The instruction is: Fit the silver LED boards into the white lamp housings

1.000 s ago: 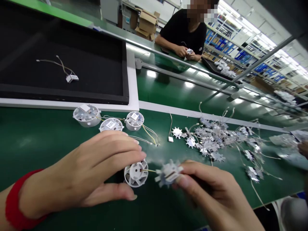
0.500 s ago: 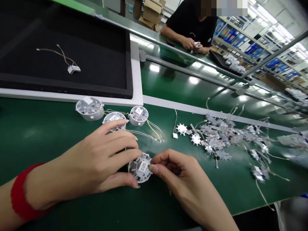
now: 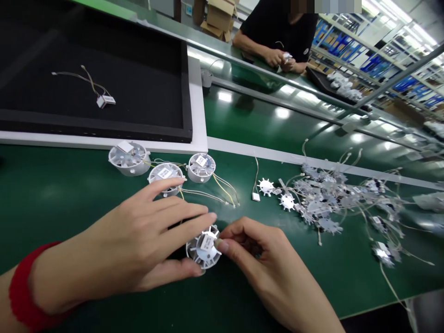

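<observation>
My left hand, a red band at its wrist, curls thumb and fingers around a round grey plastic housing. A shiny toothed metal disc bearing a white labelled block lies tilted at the housing's top. Thumb and fingertips of my right hand pinch the disc's right edge. Just beyond my left fingers stand similar housings with discs in them: one at the left, one in the middle and one at the right, with thin wires trailing.
Loose toothed metal discs with wires form a pile on the green table. A white block with a wire lies nearer. Another wired block sits in the black tray. Across the bench, a person handles a small white part.
The disc under my fingers now tilts more, and my left fingers reach farther across its top. My right hand keeps its pinch. The view has shifted slightly.
</observation>
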### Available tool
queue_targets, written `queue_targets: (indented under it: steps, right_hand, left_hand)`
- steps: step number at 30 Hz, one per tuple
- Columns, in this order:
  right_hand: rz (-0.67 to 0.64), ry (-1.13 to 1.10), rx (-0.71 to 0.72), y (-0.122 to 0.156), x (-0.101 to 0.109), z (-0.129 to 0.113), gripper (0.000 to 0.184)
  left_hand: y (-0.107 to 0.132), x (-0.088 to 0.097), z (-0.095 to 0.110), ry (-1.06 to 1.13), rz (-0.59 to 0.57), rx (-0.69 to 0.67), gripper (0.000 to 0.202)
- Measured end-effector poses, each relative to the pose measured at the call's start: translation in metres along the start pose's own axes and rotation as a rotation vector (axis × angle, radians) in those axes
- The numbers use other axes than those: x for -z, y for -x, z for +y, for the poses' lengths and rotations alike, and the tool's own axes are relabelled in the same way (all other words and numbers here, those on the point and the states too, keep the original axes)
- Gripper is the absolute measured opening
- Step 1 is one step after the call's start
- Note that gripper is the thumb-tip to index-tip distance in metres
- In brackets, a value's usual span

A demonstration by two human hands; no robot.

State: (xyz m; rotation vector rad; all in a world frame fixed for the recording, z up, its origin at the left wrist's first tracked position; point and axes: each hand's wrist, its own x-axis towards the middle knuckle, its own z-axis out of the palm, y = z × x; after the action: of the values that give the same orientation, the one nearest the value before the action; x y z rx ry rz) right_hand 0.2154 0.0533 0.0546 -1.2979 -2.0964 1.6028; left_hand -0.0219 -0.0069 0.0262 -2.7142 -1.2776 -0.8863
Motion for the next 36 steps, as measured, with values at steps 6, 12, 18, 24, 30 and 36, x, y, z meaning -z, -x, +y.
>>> queue_targets:
  steps: [6,12,18,24,30,36]
  right_hand:
    - [0.025,0.033,0.037,-0.001,-0.001,0.002,0.018]
    - [0.068,0.031,0.090,0.001,-0.005,0.003,0.019]
    - [0.094,0.005,0.138,0.001,-0.011,0.005,0.018]
    - [0.117,0.040,0.191,0.002,-0.012,0.007,0.018]
    - [0.090,0.036,0.176,0.003,-0.013,0.010,0.018]
    - [0.066,0.053,0.131,0.008,-0.013,0.014,0.020]
  left_hand:
    - [-0.001,-0.001,-0.002,0.070,-0.022,0.032,0.027]
    - [0.005,-0.002,0.005,0.054,-0.017,0.060,0.019]
    - [0.007,-0.009,0.018,0.123,0.046,0.183,0.022]
    - [0.007,-0.011,0.016,0.122,0.039,0.173,0.025]
    - [0.008,-0.009,0.006,0.149,0.015,0.130,0.028]
    - [0.007,-0.008,0.010,0.204,0.014,0.189,0.028]
